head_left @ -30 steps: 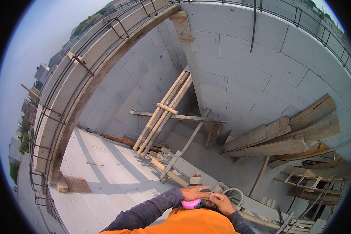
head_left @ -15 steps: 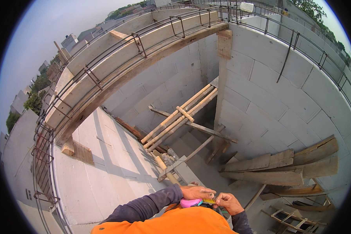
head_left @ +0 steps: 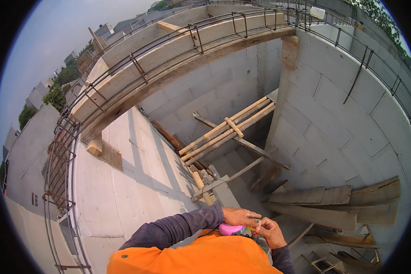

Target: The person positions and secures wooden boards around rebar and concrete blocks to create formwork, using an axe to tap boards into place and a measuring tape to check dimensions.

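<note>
Close to my body, at the bottom of the view, I have a tape measure (head_left: 231, 229) with a pink case. My left hand (head_left: 240, 217) is closed over its top, fingers pointing right. Just beside it, my right hand (head_left: 271, 233) pinches at the short piece of yellow blade (head_left: 250, 228) by the case; the fingertips partly hide it. Both hands nearly touch. A thin dark thing shows by my left fingertips, too small to name.
A deep space lies below, between pale block walls (head_left: 329, 118). Bamboo poles (head_left: 228, 130) cross it. Wooden planks (head_left: 333, 205) lean at right. Steel rebar (head_left: 141, 68) runs along a timber-formed beam (head_left: 178, 57); more rebar tops the left wall (head_left: 139, 182).
My hands have come closer together, and less yellow blade shows between them. The view has shifted, so the surroundings sit farther right in the picture.
</note>
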`<state>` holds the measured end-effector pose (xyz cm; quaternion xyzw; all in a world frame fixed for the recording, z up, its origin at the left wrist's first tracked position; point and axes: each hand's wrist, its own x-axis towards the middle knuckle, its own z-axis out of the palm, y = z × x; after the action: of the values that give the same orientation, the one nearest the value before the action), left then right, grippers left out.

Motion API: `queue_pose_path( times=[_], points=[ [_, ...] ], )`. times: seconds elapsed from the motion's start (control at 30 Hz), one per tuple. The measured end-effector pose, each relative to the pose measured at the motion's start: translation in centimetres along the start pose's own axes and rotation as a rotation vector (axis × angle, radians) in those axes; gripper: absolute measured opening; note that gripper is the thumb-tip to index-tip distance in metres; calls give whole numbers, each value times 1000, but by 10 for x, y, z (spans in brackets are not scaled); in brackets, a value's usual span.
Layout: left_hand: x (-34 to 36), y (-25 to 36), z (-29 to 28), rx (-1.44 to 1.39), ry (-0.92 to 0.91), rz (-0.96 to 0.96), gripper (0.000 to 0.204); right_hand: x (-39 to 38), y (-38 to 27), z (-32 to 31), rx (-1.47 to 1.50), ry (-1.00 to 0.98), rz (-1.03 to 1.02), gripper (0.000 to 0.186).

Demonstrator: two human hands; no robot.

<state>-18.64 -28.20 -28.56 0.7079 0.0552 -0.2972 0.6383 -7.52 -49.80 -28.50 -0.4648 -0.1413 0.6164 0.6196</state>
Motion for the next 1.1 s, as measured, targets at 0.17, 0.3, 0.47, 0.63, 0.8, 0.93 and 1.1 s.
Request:
queue_pose_path(
  times=[0.17, 0.3, 0.47, 0.63, 0.8, 0.93, 1.1],
  points=[
    [-22, 24, -18, -59, -56, -43, 99, -28, -31, -11, 83, -19, -102, 22],
    [-18, 14, -7, -109, -85, -103, 100, -35, -22, -18, 48, -158, -121, 26],
    [2, 38, 1, -256, -166, -128, 107, -40, -18, -23, 39, -90, -205, 28],
    [6, 48, -14, -152, -160, -177, 107, -40, -10, -18, 51, -65, -227, 28],
    [8, 62, -13, -68, -187, -191, 102, -50, 3, -23, 128, 26, -318, 27],
    [16, 49, -12, 38, -184, -158, 102, -62, 3, -24, 172, 22, -306, 27],
    [23, 58, 4, 84, -173, -170, 105, -68, 11, -31, 173, -1, -224, 27]
  ],
)
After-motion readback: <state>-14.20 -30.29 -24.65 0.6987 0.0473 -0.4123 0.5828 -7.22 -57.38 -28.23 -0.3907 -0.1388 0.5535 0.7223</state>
